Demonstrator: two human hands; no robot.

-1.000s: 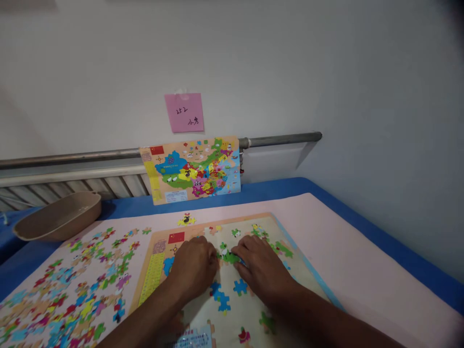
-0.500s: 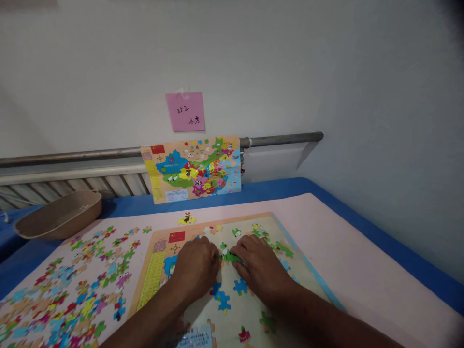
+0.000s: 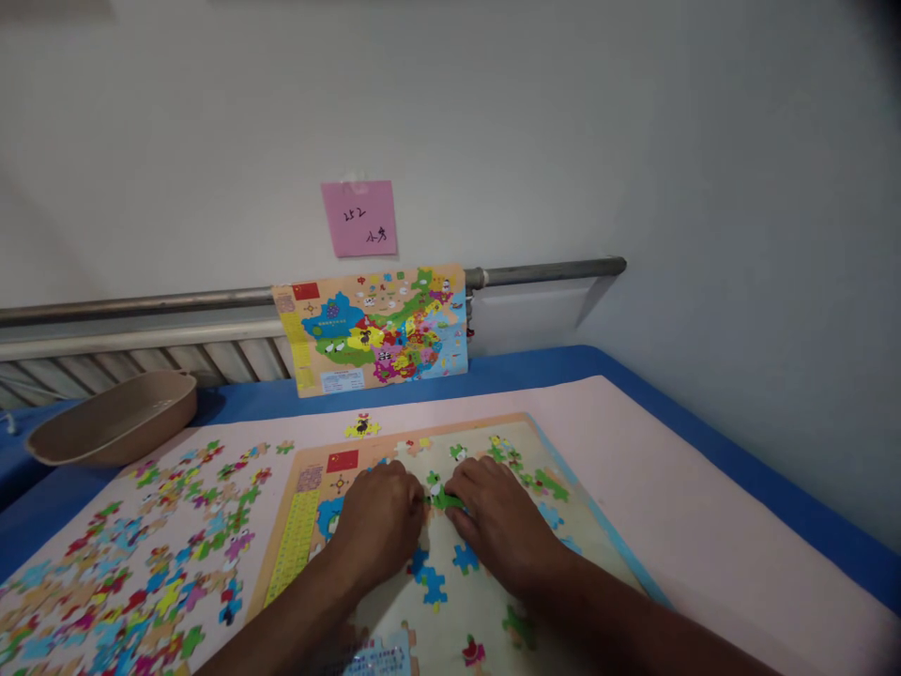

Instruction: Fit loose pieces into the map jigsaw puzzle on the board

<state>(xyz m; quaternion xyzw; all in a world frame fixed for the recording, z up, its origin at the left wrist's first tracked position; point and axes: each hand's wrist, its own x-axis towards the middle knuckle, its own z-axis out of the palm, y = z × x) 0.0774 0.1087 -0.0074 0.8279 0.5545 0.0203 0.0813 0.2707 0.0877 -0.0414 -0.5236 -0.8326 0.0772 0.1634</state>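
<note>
Between my two hands are joined green puzzle pieces (image 3: 442,498) with a white animal printed on them. My left hand (image 3: 384,512) is closed with its fingertips at their left edge. From the other side my right hand (image 3: 498,514) pinches their right end with bent fingers. Both hands are over the puzzle board (image 3: 384,610), partly framed with orange and blue border pieces. Blue puzzle pieces (image 3: 431,580) lie on the board just below my hands, and a small green piece (image 3: 457,453) lies above them. My left hand and forearm hide part of the board's left side.
Many loose puzzle pieces (image 3: 169,554) are spread over the pink sheet (image 3: 704,498) at left. A yellow piece (image 3: 362,425) lies beyond the board. A printed map (image 3: 380,329) leans at the back under a pipe (image 3: 556,270). A brown basin (image 3: 116,422) stands at far left.
My right hand has shifted very slightly to the left. Both hands stay at the green pieces, and everything else lies as before.
</note>
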